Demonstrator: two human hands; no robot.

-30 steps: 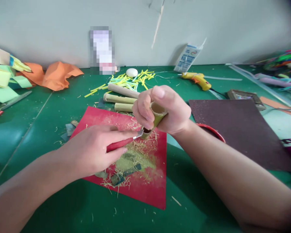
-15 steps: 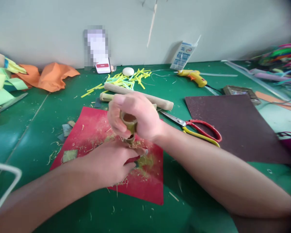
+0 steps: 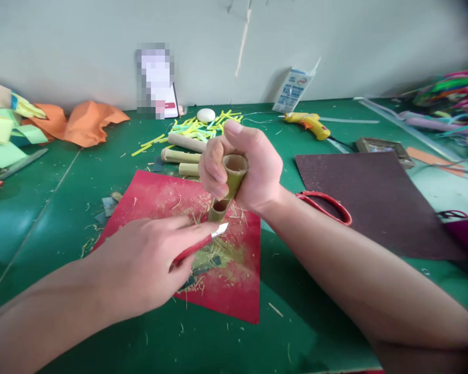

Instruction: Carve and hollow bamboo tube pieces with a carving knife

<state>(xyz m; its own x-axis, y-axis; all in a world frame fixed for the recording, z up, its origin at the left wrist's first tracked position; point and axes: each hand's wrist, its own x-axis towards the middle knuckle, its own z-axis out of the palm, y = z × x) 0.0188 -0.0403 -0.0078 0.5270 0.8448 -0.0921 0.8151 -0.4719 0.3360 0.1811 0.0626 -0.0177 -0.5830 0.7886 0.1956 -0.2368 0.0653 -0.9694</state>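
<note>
My right hand [image 3: 249, 166] is wrapped round a hollow bamboo tube [image 3: 236, 179], held tilted with its open upper end facing me. A notch is cut in the tube's side near its lower end. Closed round the red handle of a craft knife [image 3: 193, 249], my left hand [image 3: 152, 259] lies lower and to the left. The knife's short silver blade points right, just below the notched end of the tube. Beneath both hands lies a red sheet [image 3: 242, 291], strewn with pale bamboo shavings [image 3: 222, 254].
Further bamboo pieces [image 3: 181, 157] lie behind my right hand, by cut yellow straws [image 3: 148, 144] and a white egg-shaped object [image 3: 206, 115]. Red-handled scissors [image 3: 327, 205], partly hidden, overlap a dark sheet [image 3: 378, 208]. A yellow glue gun [image 3: 308, 124] and a phone [image 3: 167, 106] are at the back.
My right hand has lifted the bamboo tube up and right. My left hand has drawn back left and down with the knife, so its blade now shows clearly.
</note>
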